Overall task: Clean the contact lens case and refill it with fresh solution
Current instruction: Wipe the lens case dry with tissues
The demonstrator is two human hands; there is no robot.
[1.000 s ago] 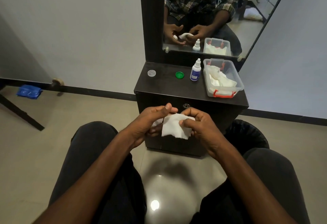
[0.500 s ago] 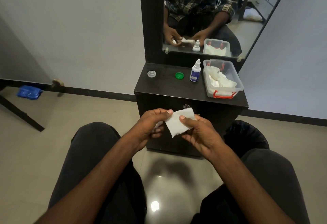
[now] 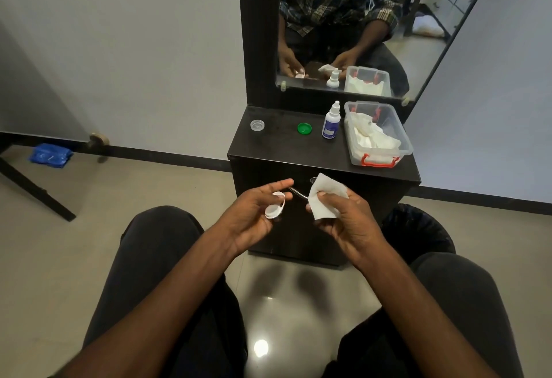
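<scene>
While both caps are lying off beside the solution bottle (image 3: 331,122), wiping stage seemingly ending: left hand (image 3: 254,213) cradling the lens case (image 3: 274,209), right hand (image 3: 343,213) pinching the tissue (image 3: 325,197), refilling still waiting.

A pale grey wall (image 3: 134,49) was met by a dark skirting strip (image 3: 167,155) above a glossy beige tiled floor (image 3: 44,243). Just beyond the hands, a dark cabinet (image 3: 268,174) was topped by a black-framed mirror (image 3: 418,19). A ceiling light was reflected below the hands.
</scene>
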